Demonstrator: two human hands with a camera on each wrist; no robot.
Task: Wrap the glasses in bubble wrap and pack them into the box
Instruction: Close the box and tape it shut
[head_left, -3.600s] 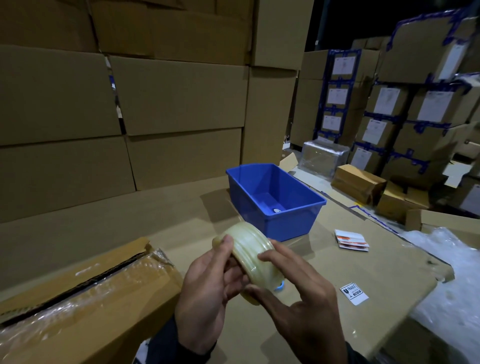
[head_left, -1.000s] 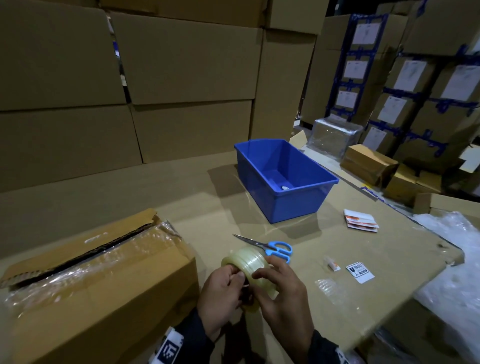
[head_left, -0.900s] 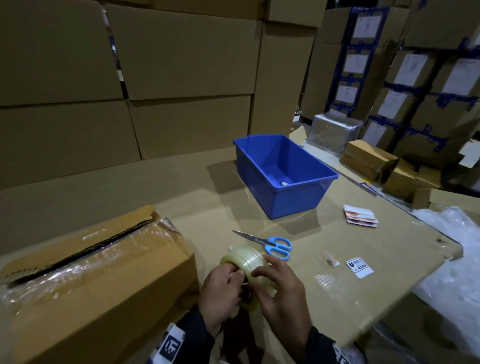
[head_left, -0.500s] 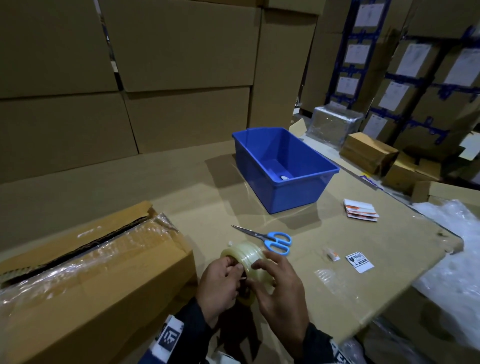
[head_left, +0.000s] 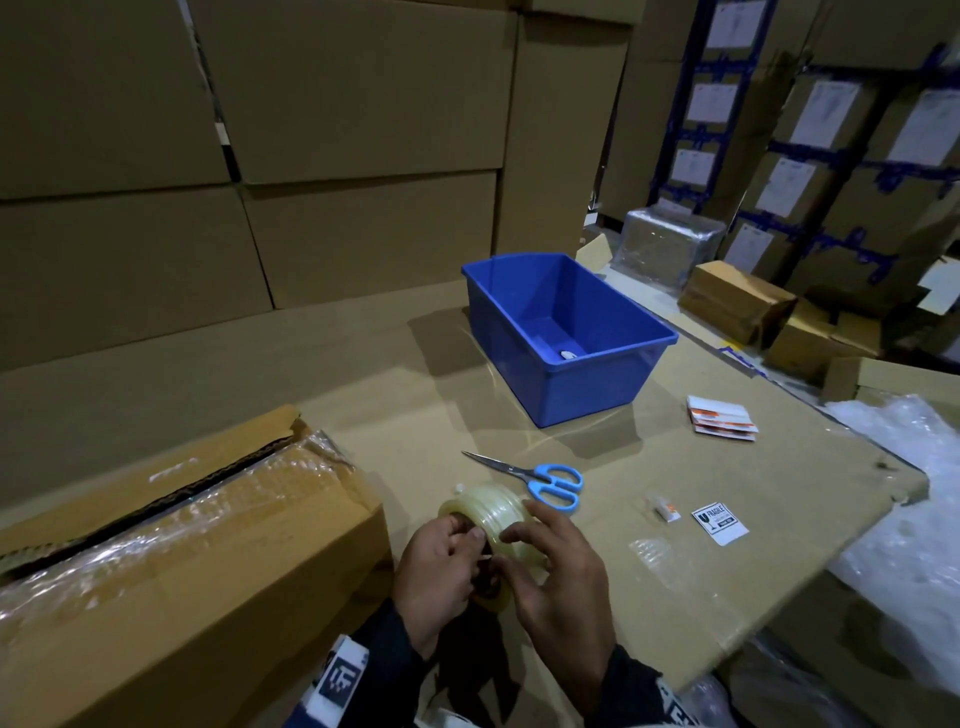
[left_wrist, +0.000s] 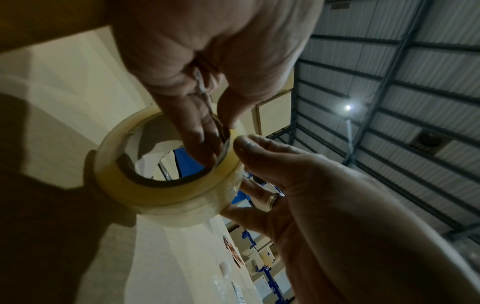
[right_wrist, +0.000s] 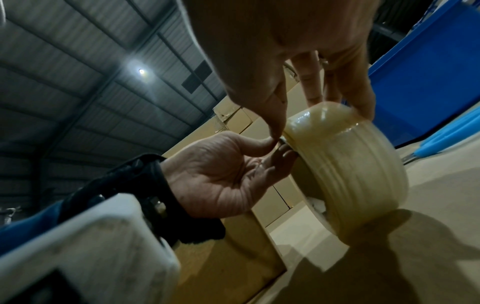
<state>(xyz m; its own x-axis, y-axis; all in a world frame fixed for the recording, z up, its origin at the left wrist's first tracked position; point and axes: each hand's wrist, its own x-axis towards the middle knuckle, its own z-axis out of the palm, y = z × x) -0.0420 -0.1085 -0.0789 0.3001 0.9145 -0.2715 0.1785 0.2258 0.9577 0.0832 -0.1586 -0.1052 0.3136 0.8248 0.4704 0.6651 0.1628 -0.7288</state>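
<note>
scissors (head_left: 540, 475) ahead, box (head_left: 171, 561) left

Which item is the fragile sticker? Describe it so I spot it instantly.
Start at the blue bin on the cardboard table. Come nearer, past the scissors, to their right. The fragile sticker lies flat there: single, white, black-printed, unlike the orange-marked stack farther back.

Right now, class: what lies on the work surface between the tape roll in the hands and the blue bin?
In the head view, blue-handled scissors lie closed between the tape roll and the blue bin; otherwise bare cardboard.
</note>
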